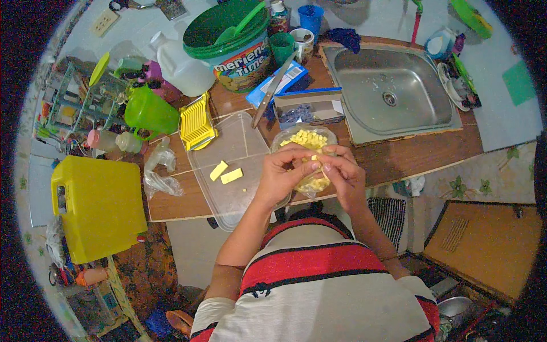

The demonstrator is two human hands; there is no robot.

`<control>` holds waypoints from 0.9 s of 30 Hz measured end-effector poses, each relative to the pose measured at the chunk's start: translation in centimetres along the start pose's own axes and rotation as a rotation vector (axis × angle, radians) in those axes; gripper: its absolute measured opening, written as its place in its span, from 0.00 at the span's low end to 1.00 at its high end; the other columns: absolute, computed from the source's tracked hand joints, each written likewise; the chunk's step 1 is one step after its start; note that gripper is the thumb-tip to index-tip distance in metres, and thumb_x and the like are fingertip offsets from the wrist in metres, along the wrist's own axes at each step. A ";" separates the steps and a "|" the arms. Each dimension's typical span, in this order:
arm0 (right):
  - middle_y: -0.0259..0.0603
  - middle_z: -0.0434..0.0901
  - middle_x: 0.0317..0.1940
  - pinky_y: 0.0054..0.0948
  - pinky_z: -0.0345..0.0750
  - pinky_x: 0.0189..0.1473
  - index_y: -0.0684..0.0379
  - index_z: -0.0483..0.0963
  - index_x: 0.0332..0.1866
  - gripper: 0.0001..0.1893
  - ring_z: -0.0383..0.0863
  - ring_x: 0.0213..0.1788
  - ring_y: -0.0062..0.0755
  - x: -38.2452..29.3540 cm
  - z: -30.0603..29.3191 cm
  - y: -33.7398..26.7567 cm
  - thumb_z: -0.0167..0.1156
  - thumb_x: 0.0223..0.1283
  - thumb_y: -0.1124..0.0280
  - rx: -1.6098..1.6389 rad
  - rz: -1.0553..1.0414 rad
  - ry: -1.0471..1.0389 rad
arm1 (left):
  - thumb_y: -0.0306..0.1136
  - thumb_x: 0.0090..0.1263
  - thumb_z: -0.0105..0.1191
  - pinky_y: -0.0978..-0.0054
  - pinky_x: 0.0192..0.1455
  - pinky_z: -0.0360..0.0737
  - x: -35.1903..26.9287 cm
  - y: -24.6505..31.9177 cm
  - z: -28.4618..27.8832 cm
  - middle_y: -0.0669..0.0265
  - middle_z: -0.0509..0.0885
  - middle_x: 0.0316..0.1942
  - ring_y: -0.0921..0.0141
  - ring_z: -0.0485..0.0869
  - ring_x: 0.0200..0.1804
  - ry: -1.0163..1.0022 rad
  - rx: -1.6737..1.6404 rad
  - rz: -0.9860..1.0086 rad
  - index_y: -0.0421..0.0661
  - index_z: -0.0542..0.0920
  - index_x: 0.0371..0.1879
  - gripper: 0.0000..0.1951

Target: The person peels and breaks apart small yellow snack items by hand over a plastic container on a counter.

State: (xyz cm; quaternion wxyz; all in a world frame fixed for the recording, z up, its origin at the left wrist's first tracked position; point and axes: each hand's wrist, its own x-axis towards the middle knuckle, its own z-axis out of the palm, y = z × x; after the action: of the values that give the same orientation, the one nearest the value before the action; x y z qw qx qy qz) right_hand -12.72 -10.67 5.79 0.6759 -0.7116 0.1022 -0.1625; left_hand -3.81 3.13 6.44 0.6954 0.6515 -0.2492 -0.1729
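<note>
My left hand and my right hand meet over a plastic-lined bowl of small yellow cubes. Between my fingertips is a small yellow piece, pinched from both sides. To the left lies a clear plastic lid, with two yellow slabs and a tiny crumb on it. A yellow slicer with parallel bars touches the lid's upper left. The knife leans over a blue box, its handle at the lid's top corner. The bowl's lower part is partly hidden by my hands.
An open box stands just behind the bowl, and a steel sink is at the right. Behind are a large green-rimmed tub, a white jug, cups and a mug. A crumpled plastic bag and yellow container lie left.
</note>
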 end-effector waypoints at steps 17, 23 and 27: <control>0.40 0.75 0.44 0.29 0.77 0.44 0.65 0.70 0.50 0.13 0.75 0.44 0.29 1.5 -2.8 1.7 0.51 0.61 0.75 0.643 0.342 0.089 | 0.32 0.53 0.66 0.82 0.25 0.67 0.8 -2.9 0.5 0.72 0.75 0.24 0.81 0.69 0.23 0.103 0.357 -0.054 0.43 0.79 0.28 0.10; 0.39 0.75 0.43 0.27 0.75 0.44 0.64 0.71 0.49 0.12 0.75 0.42 0.27 1.8 -3.7 3.5 0.52 0.60 0.75 0.545 0.292 0.060 | 0.33 0.54 0.61 0.71 0.33 0.74 1.5 -4.7 0.4 0.61 0.78 0.30 0.65 0.77 0.30 0.026 0.715 0.101 0.42 0.80 0.34 0.11; 0.39 0.75 0.41 0.25 0.75 0.43 0.64 0.71 0.48 0.11 0.76 0.41 0.25 1.9 -3.7 4.1 0.53 0.60 0.76 0.463 0.255 0.048 | 0.33 0.56 0.57 0.70 0.37 0.74 1.7 -5.0 0.6 0.59 0.78 0.32 0.62 0.78 0.34 0.013 0.660 0.079 0.42 0.81 0.37 0.12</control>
State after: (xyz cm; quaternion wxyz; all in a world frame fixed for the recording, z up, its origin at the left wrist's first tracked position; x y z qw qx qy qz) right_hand -12.03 -15.06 2.04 0.8330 -0.5154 0.1672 -0.1116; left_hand -2.32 1.25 1.69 0.4544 0.8326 -0.3123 -0.0517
